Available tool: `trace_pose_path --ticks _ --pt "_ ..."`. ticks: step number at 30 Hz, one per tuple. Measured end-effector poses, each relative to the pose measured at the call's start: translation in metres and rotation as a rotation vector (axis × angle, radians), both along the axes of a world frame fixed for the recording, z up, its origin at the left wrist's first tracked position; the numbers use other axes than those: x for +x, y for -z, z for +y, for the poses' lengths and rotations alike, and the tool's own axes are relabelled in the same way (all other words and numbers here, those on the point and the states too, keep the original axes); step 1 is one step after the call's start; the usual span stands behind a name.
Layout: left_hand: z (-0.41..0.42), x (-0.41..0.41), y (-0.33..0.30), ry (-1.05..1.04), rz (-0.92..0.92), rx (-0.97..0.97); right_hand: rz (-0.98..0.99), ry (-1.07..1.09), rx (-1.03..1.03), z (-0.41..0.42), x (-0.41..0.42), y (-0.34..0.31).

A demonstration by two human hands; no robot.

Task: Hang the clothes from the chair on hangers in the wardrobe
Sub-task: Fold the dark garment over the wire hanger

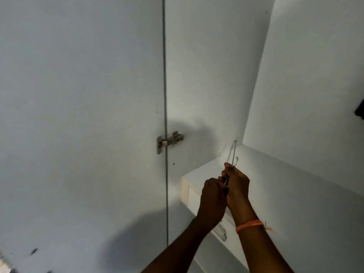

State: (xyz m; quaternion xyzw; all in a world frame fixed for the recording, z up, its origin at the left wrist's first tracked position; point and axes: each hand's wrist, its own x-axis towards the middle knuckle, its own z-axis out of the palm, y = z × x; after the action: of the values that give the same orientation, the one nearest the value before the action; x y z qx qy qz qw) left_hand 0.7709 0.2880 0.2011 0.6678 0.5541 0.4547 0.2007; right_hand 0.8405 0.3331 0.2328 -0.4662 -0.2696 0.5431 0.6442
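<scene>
1. A white wardrobe door panel (78, 115) fills the left of the view, its edge marked by a thin dark vertical gap.
2. A silver metal cabinet hinge (169, 140) bridges that gap, joining the door to the white inner side panel (206, 85) of the wardrobe.
3. The left hand (213, 198) is raised in front of the wardrobe interior, seen from the back. Its fingers are curled, and the grip closes on the lower end of a thin wire hanger (232, 154); exact finger placement is hidden by the hand itself.
4. The wire hanger stands nearly upright, seen edge-on as a narrow loop rising above both hands. A small hook end shows just above the right thumb. Blur hides finer detail.
5. The right hand (237, 186) is touching the left hand, its grip clamped round the same hanger slightly higher up. An orange thread band (250, 225) circles the right wrist.
6. Behind and below the hands sits a white drawer unit (266, 174) with a cream front edge; a metal loop handle (220, 232) shows below the left wrist.
7. No garment from the chair is in view.
</scene>
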Motion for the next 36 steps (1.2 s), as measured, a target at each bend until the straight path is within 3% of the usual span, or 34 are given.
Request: trace_pose_path --ticks 2,5,7,10,16,20,24,28,36 --pt "-0.038 -0.025 0.010 -0.018 0.014 0.028 -0.017 -0.002 -0.022 -0.032 -0.020 0.007" --pt "-0.086 -0.073 0.027 -0.208 -0.019 0.033 0.006 -0.020 -0.002 -0.087 -0.055 0.015" --pt "-0.124 -0.109 0.029 -0.315 -0.076 -0.129 0.018 -0.027 0.034 -0.131 -0.081 0.023" --pt "-0.174 -0.159 0.024 -0.209 -0.266 -0.351 0.111 -0.110 0.081 -0.186 -0.121 0.037" --pt "-0.311 -0.277 0.008 -0.135 -0.367 -0.152 0.409 -0.364 0.047 -0.288 -0.247 0.047" --pt "-0.396 -0.365 -0.004 -0.097 -0.281 -0.094 0.508 -0.442 0.028 -0.358 -0.332 0.054" --pt "-0.463 -0.443 -0.006 -0.273 -0.209 -0.080 0.415 -0.534 -0.055 -0.415 -0.421 0.060" --pt "-0.519 -0.530 0.013 -0.502 -0.252 -0.109 0.305 -0.628 -0.109 -0.452 -0.524 0.061" --pt "-0.647 -0.744 0.053 -1.006 -0.260 -0.123 0.146 -0.930 -0.109 -0.570 -0.781 0.082"
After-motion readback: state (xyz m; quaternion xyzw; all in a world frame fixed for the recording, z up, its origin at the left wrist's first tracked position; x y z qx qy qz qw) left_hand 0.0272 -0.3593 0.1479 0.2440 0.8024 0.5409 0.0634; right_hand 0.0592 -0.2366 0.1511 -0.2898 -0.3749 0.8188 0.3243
